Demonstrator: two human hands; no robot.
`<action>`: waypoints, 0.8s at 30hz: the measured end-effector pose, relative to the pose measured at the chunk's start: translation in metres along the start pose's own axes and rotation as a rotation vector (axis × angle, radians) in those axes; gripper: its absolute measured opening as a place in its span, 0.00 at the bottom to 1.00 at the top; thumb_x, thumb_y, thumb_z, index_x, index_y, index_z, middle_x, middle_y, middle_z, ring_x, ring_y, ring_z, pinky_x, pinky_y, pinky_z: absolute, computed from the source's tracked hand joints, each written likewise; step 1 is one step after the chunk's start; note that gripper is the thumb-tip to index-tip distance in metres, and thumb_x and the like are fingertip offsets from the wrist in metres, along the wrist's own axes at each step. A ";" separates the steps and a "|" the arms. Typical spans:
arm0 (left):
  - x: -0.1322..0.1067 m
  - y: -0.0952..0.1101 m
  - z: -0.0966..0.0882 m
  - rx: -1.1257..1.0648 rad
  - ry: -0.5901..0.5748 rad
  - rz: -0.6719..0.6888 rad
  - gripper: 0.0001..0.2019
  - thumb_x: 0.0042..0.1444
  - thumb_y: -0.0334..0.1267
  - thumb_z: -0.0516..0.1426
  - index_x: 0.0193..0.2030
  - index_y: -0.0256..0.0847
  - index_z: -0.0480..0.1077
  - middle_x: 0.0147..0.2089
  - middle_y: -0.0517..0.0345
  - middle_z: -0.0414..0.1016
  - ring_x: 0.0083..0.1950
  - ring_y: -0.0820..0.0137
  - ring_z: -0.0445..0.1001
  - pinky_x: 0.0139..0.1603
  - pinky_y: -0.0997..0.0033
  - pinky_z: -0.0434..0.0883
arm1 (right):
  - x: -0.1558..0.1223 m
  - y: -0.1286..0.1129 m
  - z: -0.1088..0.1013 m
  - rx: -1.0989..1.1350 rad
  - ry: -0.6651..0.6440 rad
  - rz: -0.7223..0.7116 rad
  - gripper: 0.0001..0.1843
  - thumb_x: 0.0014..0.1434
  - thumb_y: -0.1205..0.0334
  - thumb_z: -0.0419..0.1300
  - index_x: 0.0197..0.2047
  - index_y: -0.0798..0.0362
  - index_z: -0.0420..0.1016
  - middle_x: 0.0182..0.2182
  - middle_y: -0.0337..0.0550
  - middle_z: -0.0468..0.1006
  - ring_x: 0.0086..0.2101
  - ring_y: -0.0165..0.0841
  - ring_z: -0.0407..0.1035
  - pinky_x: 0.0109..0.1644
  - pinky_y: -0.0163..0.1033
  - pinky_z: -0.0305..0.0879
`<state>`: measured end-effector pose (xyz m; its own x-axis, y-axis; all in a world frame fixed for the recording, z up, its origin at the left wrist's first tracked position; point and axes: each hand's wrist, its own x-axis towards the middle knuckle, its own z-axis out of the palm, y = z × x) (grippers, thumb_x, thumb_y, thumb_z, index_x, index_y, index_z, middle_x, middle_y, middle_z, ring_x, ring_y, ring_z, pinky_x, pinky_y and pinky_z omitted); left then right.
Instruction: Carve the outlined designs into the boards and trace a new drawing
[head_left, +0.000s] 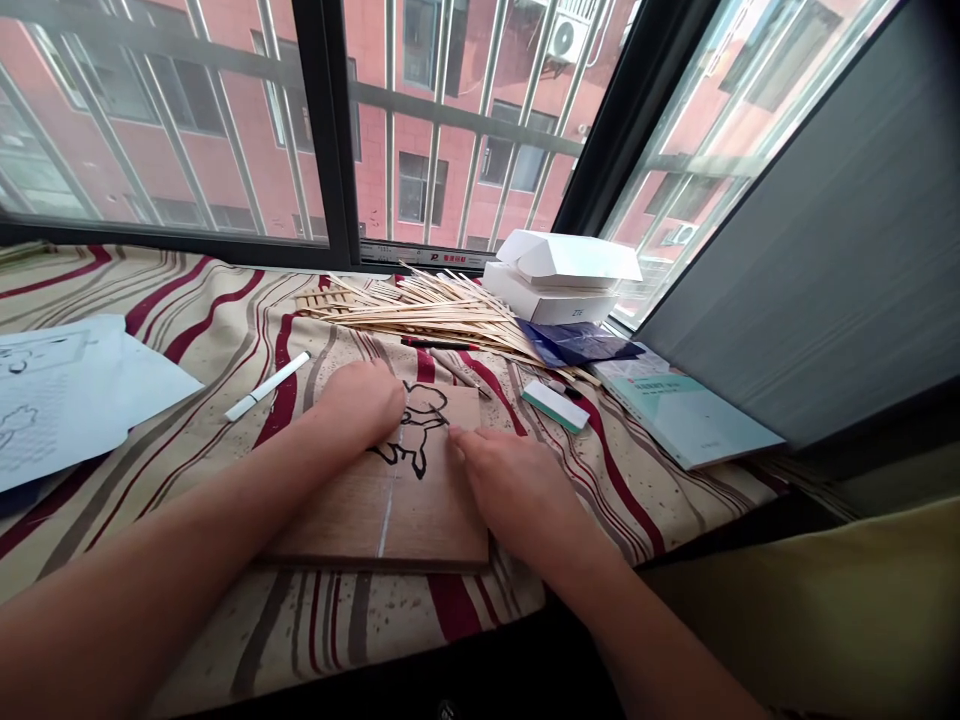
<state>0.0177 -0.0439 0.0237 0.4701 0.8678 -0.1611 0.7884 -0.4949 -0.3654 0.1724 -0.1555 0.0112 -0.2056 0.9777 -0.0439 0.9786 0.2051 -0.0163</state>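
Observation:
A wooden board (442, 530) lies on the striped cloth in front of me, with a pale line running down its middle. On it is a figure in thick black outline (418, 462), with a round head, limbs and feet. My left hand (366, 402) rests at the figure's left side, fingers curled in and mostly hidden behind the hand. From the right, my right hand (517, 490) reaches over the board's edge, thumb and fingertips pinched together at the figure's arm. Whatever is between the fingertips of either hand is too small or hidden to make out.
Behind the board lies a heap of thin wooden sticks (420, 310), with a white box (555, 295) beside it. A white pen (268, 386) and paper sheets (67, 390) are left; a green-white eraser (555, 405) and a book (682, 405) right. Barred windows stand behind.

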 end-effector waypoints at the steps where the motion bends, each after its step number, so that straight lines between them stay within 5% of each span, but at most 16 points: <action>1: 0.000 0.000 0.000 0.001 0.002 -0.002 0.22 0.63 0.28 0.46 0.49 0.33 0.82 0.51 0.33 0.80 0.46 0.54 0.81 0.43 0.64 0.74 | 0.000 0.003 0.001 0.004 0.010 -0.011 0.27 0.71 0.68 0.45 0.68 0.54 0.71 0.47 0.52 0.83 0.42 0.45 0.81 0.40 0.44 0.72; 10: 0.002 -0.002 0.003 -0.014 0.016 0.025 0.23 0.63 0.26 0.45 0.48 0.32 0.82 0.50 0.32 0.80 0.46 0.52 0.81 0.42 0.61 0.74 | 0.004 0.013 0.003 0.019 0.035 -0.058 0.26 0.71 0.68 0.46 0.66 0.53 0.73 0.45 0.48 0.84 0.40 0.45 0.81 0.37 0.44 0.69; 24: 0.006 -0.005 0.009 -0.028 -0.009 0.037 0.22 0.63 0.26 0.45 0.48 0.31 0.82 0.50 0.31 0.79 0.46 0.51 0.81 0.42 0.60 0.75 | 0.017 0.054 0.006 0.183 0.065 -0.170 0.21 0.71 0.66 0.53 0.62 0.51 0.78 0.53 0.47 0.84 0.54 0.45 0.78 0.55 0.45 0.70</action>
<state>0.0130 -0.0360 0.0163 0.4957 0.8491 -0.1828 0.7811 -0.5278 -0.3336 0.2213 -0.1277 0.0035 -0.3605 0.9319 0.0390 0.9113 0.3608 -0.1984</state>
